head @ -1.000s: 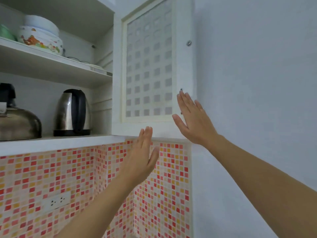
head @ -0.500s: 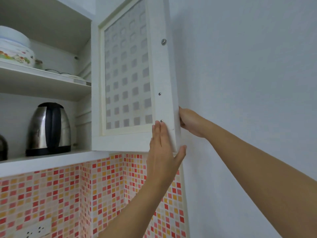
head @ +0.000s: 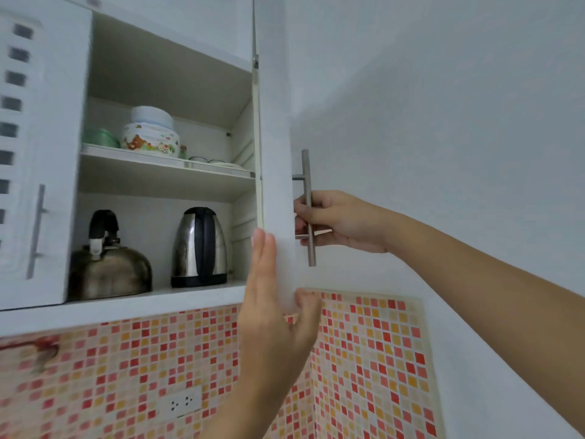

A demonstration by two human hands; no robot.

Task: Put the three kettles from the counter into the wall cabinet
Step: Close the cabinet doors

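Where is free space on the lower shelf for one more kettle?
On the lower shelf, one bare patch lies between the dome kettle and the electric kettle. A narrower strip lies between the electric kettle and the cabinet's right wall. The shelf's left part is hidden behind the left door.

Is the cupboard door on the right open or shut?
Open. The right door stands edge-on, the right hand grips its handle, and two kettles show inside.
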